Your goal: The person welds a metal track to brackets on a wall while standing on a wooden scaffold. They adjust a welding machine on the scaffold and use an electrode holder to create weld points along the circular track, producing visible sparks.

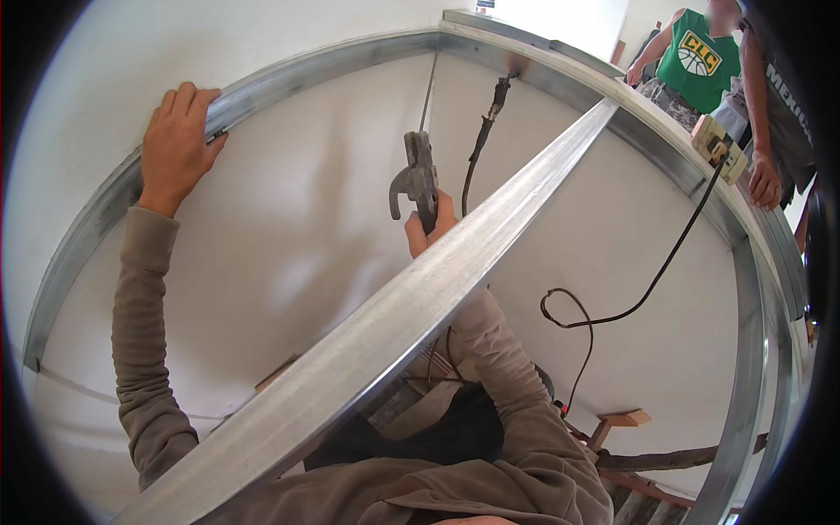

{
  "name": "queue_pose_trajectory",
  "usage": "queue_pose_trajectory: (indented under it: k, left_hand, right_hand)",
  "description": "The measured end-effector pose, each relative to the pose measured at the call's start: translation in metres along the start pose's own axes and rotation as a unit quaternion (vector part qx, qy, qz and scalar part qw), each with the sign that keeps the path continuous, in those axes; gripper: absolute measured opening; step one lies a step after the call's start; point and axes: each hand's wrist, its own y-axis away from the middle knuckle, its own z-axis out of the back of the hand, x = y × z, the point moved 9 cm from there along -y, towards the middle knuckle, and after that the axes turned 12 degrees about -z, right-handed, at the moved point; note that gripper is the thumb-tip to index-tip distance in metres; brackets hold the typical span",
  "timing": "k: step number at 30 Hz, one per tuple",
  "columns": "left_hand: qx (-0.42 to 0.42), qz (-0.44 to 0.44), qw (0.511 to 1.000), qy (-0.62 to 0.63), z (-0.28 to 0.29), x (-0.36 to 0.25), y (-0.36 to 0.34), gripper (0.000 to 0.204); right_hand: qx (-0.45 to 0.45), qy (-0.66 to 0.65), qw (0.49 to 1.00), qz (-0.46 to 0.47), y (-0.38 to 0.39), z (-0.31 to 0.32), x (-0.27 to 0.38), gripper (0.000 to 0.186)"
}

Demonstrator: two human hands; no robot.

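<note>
My left hand point(179, 149) grips the galvanized metal frame rail point(306, 63) along the white wall at upper left, fingers over its edge. My right hand point(430, 226) holds a dark grey welding electrode holder point(418, 171), with a thin rod point(429, 92) pointing up to the frame's corner. A silver metal bar point(350, 359) crosses diagonally from the lower left to the upper right rail, hiding part of my right hand and forearm. A dark cable with a taped fitting point(488, 114) hangs from the rail beside a scorched patch.
A power outlet box point(707, 136) with a looping black cord sits on the right ledge. A person in a green sleeveless shirt point(696, 70) and a person in dark clothing point(783, 105) stand at upper right. Metal rails point(751, 332) curve down the right; wooden pieces point(626, 418) lie below.
</note>
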Motion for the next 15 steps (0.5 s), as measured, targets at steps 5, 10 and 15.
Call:
queue_pose_trajectory:
  k: [5, 10, 15]
  left_hand:
    - [-0.010, 0.009, 1.000, 0.001, 0.001, 0.003, 0.003, 0.053]
    - [-0.021, 0.006, 1.000, 0.004, 0.002, 0.003, 0.004, 0.052]
    - [-0.020, 0.006, 1.000, 0.005, 0.001, 0.003, 0.006, 0.053]
  right_hand:
    - [-0.037, 0.082, 0.977, 0.195, 0.016, 0.005, 0.031, 0.042]
    - [-0.006, 0.117, 0.983, 0.143, 0.011, 0.012, 0.025, 0.038]
    - [0.016, 0.154, 0.983, 0.097, 0.014, 0.006, 0.020, 0.036]
